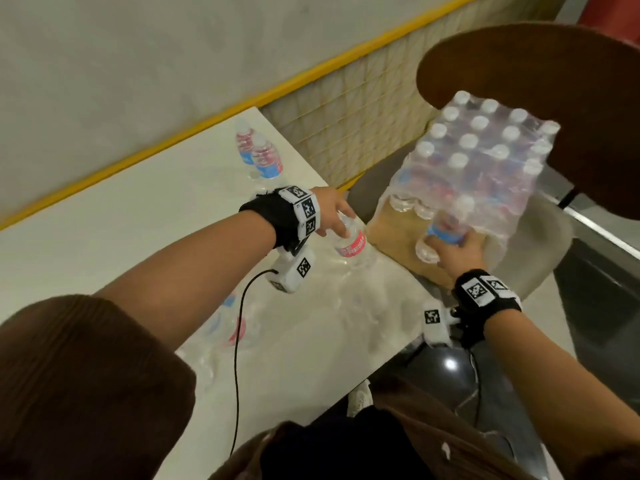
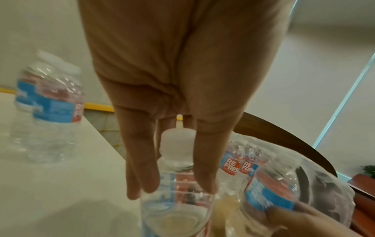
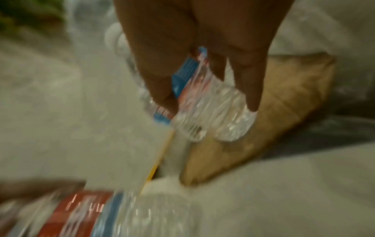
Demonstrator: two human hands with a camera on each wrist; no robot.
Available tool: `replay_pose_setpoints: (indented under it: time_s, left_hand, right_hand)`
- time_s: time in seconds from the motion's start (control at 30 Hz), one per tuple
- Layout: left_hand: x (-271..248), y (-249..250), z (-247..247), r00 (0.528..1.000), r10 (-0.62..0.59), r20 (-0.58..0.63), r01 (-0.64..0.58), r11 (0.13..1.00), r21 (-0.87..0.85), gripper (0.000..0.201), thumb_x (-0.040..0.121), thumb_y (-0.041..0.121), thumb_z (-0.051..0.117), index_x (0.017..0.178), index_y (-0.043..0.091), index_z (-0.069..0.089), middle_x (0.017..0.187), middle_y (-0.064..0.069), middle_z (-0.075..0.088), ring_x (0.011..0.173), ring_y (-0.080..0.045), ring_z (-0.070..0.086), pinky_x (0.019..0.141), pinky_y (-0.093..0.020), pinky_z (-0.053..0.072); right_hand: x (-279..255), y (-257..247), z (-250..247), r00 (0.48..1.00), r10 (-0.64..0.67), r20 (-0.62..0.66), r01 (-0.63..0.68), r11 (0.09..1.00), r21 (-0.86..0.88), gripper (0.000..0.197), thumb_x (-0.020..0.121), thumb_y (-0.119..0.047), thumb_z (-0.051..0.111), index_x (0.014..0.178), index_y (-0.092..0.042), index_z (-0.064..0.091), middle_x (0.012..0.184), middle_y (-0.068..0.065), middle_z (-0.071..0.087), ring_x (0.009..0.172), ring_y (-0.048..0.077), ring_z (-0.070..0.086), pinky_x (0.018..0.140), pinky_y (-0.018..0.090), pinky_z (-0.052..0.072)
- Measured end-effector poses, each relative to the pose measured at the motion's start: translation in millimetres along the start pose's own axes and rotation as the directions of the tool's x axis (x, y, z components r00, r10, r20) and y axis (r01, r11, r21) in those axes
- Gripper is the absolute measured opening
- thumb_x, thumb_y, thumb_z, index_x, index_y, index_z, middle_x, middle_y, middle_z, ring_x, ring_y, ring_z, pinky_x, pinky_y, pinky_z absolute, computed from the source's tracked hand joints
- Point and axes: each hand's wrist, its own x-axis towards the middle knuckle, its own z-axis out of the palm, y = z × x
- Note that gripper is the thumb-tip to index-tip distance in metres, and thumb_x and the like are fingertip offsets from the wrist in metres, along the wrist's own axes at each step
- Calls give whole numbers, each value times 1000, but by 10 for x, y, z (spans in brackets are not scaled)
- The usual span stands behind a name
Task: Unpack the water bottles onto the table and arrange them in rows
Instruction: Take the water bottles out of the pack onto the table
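On the white table (image 1: pixel 121 220), the left hand (image 1: pixel 332 211) pinches the neck of a clear plastic, red-and-blue-labelled water bottle (image 1: pixel 353 242), standing cap up; the right hand (image 1: pixel 457 252) wraps a second bottle (image 1: pixel 443 233), tilted, base toward the person, at the shrink-wrapped pack (image 1: pixel 485 161).

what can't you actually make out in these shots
1. Blurred bottles under the left forearm: head view, the arm covers them; count unclear.
2. Shrink-wrapped pack: head view, wrap glare hides how many remain.
3. Tilted bottle gripped by the right hand: right wrist view, motion blur; label unreadable.
4. Table-edge bottle held by the left hand: left wrist view, lower body cut off by the bottom edge.
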Motion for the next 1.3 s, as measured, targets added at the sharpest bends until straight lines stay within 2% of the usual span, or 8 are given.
replay_pose_setpoints:
  time_s: [0.13, 0.3, 0.43, 0.57, 0.73, 0.83, 0.97, 1.3]
  left_hand:
    - [-238, -273, -70, 999, -45, -17, 47, 981, 190, 50, 77, 24, 76, 125, 20, 62, 109, -4, 65, 71, -18, 63, 76, -28, 54]
    - [-624, -687, -83, 996, -77, -36, 84, 943, 321, 51, 78, 24, 75, 127, 17, 61, 121, -4, 65, 77, -13, 52, 74, -21, 41]
    - [-805, -948, -48, 994, -110, 23, 95, 934, 345, 52, 78, 18, 75, 128, 18, 60, 127, -4, 62, 96, -16, 58, 76, -21, 40]
    - [-949, -1051, -17, 991, -101, 92, 61, 930, 361, 51, 79, 9, 70, 128, 19, 59, 130, -2, 58, 64, -9, 54, 60, -15, 43]
    - [-1056, -1154, 40, 977, -98, 188, 26, 936, 351, 52, 77, -1, 68, 125, 18, 62, 129, -6, 58, 76, -17, 61, 43, -12, 47]
    - [-1108, -1127, 64, 977, -101, 188, 15, 912, 411, 51, 83, 12, 69, 131, 20, 57, 133, 0, 53, 86, -14, 55, 61, -17, 47]
    - [-1074, -950, 122, 993, -53, 108, -13, 844, 536, 56, 88, 35, 62, 139, 19, 46, 143, -2, 44, 128, -22, 45, 100, -31, 37]
    - [-378, 19, 588, 990, 138, -6, -127, 924, 361, 66, 89, 40, 59, 146, 24, 31, 153, -13, 22, 137, -33, 33, 109, -38, 35]
  right_hand:
    - [-486, 116, 494, 886, -169, 432, 257, 954, -152, 61, 71, -13, 81, 123, -21, 50, 114, -4, 58, 112, 19, 55, 95, 32, 43]
    - [-1141, 183, 1100, 485, -89, 870, 631, 724, -277, 73, 65, -16, 84, 128, -27, 50, 121, 1, 52, 112, 18, 51, 102, 36, 42]
    - [-1577, 323, 1497, 263, 59, 963, 788, 563, -249, 79, 64, -17, 82, 135, -19, 47, 124, 8, 50, 115, 23, 49, 101, 30, 39]
    - [-1924, 372, 1796, 182, 116, 977, 844, 491, -215, 79, 65, -19, 80, 136, -17, 45, 129, 9, 50, 119, 26, 49, 103, 33, 39]
    - [-2271, 367, 2096, 165, 63, 984, 861, 477, -175, 63, 73, -11, 75, 130, -9, 49, 125, 12, 57, 114, 30, 53, 98, 39, 43]
    - [-2361, 395, 2166, 200, 42, 979, 846, 497, -195, 63, 75, -13, 74, 132, -7, 47, 127, 12, 57, 114, 30, 53, 96, 36, 44]
    - [-2246, 388, 1998, 309, 167, 936, 771, 533, -349, 76, 78, -28, 75, 143, -14, 35, 139, 7, 49, 124, 23, 49, 101, 32, 43]
    - [-1140, 168, 854, 626, 186, 757, 460, 696, -551, 41, 84, -12, 67, 123, -7, 57, 111, 6, 66, 85, 16, 61, 78, 29, 52]
